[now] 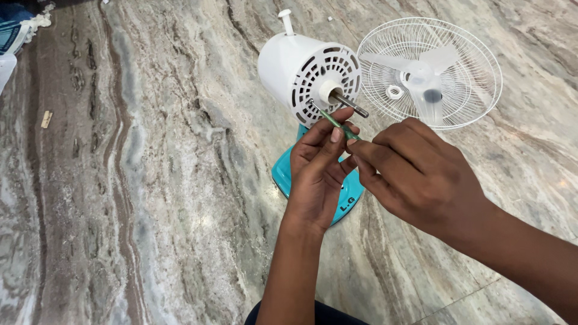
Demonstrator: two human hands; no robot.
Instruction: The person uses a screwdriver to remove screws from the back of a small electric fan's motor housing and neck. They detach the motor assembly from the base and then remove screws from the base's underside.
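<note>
A small table fan stands on the marble floor, its white motor housing (pixel 295 66) facing me with a bare metal shaft (pixel 351 105) sticking out, on a teal base (pixel 283 174). A thin green screwdriver (pixel 335 122) points at the housing's front vents just left of the shaft. My left hand (pixel 319 171) pinches the screwdriver's shank with its fingertips. My right hand (pixel 415 174) is closed around the handle end, which is hidden inside the fingers.
A white wire fan guard (pixel 475 90) lies flat on the floor right of the housing, with a translucent white blade (pixel 424 72) and a small white ring nut (pixel 395 92) resting in it. Pale cloth and paper scraps (pixel 18 33) sit at the far left.
</note>
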